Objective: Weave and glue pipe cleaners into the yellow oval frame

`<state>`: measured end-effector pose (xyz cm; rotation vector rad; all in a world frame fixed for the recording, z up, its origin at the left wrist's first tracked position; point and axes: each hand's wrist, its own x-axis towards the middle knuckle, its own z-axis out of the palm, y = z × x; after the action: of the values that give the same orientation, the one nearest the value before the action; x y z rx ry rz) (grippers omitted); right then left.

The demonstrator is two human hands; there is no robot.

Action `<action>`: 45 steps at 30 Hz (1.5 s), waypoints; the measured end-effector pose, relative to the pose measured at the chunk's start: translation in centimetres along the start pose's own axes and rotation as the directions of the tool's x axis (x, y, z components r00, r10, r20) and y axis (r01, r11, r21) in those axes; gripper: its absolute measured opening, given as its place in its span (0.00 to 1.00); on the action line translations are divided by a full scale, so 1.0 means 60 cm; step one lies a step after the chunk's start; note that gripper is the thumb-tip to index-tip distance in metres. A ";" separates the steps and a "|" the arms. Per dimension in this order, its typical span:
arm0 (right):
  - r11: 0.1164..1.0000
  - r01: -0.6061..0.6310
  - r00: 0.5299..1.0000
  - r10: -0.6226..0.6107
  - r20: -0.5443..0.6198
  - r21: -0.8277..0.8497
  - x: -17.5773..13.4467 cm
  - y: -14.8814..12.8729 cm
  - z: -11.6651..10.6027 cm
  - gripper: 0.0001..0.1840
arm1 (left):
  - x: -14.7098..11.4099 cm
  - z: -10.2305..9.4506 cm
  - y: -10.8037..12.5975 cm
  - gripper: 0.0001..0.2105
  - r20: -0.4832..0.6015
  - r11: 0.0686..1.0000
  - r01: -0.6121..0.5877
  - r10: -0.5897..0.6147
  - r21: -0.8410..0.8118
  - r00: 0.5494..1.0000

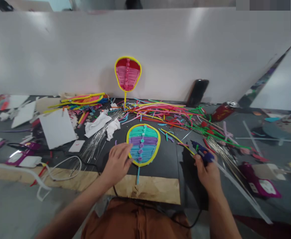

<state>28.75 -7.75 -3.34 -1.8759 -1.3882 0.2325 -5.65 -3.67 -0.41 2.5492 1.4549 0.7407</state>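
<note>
A hand-fan-shaped craft piece [150, 146] made of pipe cleaners lies on the dark table, with green, purple and blue bands, a yellow rim, a row of buttons and a blue stem. At its left edge is my left hand [118, 162], fingers loosely bent and thumb apart, the fingertips overlapping the rim. My right hand [207, 171] is closed round a dark blue hot glue gun [202, 152], and a long clear glue stick [242, 191] sticks out behind. A yellow pipe cleaner [176, 139] runs up to my right thumb; whether it is gripped I cannot tell.
A similar pink and red piece [128, 74] stands against the white partition [73, 49]. Pipe cleaners [157, 111] are heaped behind. A phone [197, 93], a drink can [224, 111], crumpled tissue [98, 124] and purple power strips [262, 186] lie around. A black cable crosses the front.
</note>
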 end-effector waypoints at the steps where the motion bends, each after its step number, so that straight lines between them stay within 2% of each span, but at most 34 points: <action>1: 0.998 0.011 1.000 -0.010 0.006 -0.067 0.002 0.000 -0.004 0.26 | 0.003 0.001 -0.010 0.22 -0.029 0.992 0.108 -0.110 -0.058 0.994; 3: 0.980 0.070 0.997 -0.066 0.030 -0.185 0.010 0.005 -0.013 0.28 | 0.011 0.005 -0.029 0.25 -0.018 0.920 0.294 -0.309 -0.257 0.951; 4: 0.966 0.123 0.992 -0.115 0.047 -0.226 0.017 0.010 -0.017 0.29 | 0.015 0.008 -0.036 0.27 0.023 0.846 0.368 -0.390 -0.385 0.920; 7: 0.903 0.273 0.962 -0.251 0.108 -0.332 0.043 0.035 -0.025 0.29 | 0.028 0.012 -0.044 0.28 0.207 0.525 0.511 -0.531 -0.681 0.822; 9: 0.858 0.267 0.963 -0.227 0.143 -0.439 0.061 0.054 -0.027 0.29 | 0.034 0.010 -0.041 0.29 0.290 0.357 0.543 -0.561 -0.760 0.775; 13: 0.762 0.232 0.967 -0.114 0.227 -0.604 0.083 0.069 -0.036 0.26 | 0.043 -0.003 -0.032 0.29 0.368 0.158 0.538 -0.571 -0.828 0.734; 15: 0.727 0.251 0.965 -0.135 0.224 -0.639 0.085 0.054 -0.044 0.22 | 0.046 -0.009 -0.031 0.26 0.403 0.077 0.531 -0.562 -0.844 0.722; 17: 0.761 0.278 0.961 -0.213 0.178 -0.586 0.083 0.023 -0.045 0.19 | 0.048 -0.013 -0.032 0.23 0.426 0.017 0.521 -0.554 -0.853 0.715; 19: 0.873 0.320 0.947 -0.278 0.163 -0.367 0.074 -0.017 -0.033 0.19 | 0.050 -0.014 -0.035 0.21 0.436 -0.019 0.511 -0.549 -0.859 0.713; 21: 0.959 0.280 0.929 -0.261 0.263 -0.036 0.060 -0.059 -0.003 0.20 | 0.052 -0.012 -0.038 0.20 0.440 -0.041 0.501 -0.544 -0.865 0.715; 22: 0.965 0.231 0.897 -0.260 0.358 0.122 0.052 -0.078 0.018 0.22 | 0.054 -0.010 -0.040 0.20 0.440 -0.054 0.494 -0.545 -0.868 0.714; 24: 0.939 0.065 0.822 -0.242 0.516 0.336 0.038 -0.105 0.062 0.25 | 0.057 -0.006 -0.041 0.20 0.435 -0.085 0.474 -0.563 -0.876 0.702; 26: 0.906 -0.076 0.767 -0.214 0.605 0.416 0.029 -0.118 0.100 0.27 | 0.062 -0.002 -0.038 0.22 0.430 -0.125 0.446 -0.582 -0.886 0.690; 29: 0.888 -0.154 0.760 -0.174 0.626 0.434 0.024 -0.115 0.132 0.29 | 0.074 0.003 -0.026 0.24 0.451 -0.209 0.405 -0.533 -0.890 0.716; 32: 0.889 -0.155 0.772 -0.163 0.614 0.431 0.026 -0.108 0.129 0.28 | 0.087 0.007 -0.010 0.23 0.472 -0.236 0.409 -0.441 -0.882 0.763; 34: 0.916 -0.053 0.802 -0.199 0.563 0.398 0.032 -0.115 0.114 0.24 | 0.094 0.010 -0.001 0.23 0.456 -0.214 0.403 -0.419 -0.890 0.785; 37: 0.940 0.194 0.873 -0.295 0.388 0.279 0.045 -0.151 0.090 0.16 | 0.099 0.013 0.011 0.23 0.398 -0.177 0.356 -0.387 -0.918 0.832; 38: 0.933 0.254 0.883 -0.331 0.333 0.254 0.050 -0.167 0.085 0.13 | 0.099 0.013 0.015 0.24 0.378 -0.162 0.342 -0.373 -0.926 0.847; 41: 0.887 0.410 0.854 -0.455 0.251 0.213 0.059 -0.213 0.086 0.10 | 0.099 0.009 0.029 0.25 0.331 -0.106 0.314 -0.340 -0.944 0.880; 45: 0.820 0.571 0.784 -0.555 0.277 0.025 0.057 -0.247 0.111 0.08 | 0.095 0.000 0.045 0.25 0.309 -0.045 0.312 -0.332 -0.949 0.892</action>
<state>15.49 -0.08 3.07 -1.4165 -2.1037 0.1473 -1.16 -0.34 2.48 0.9657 0.8127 1.1050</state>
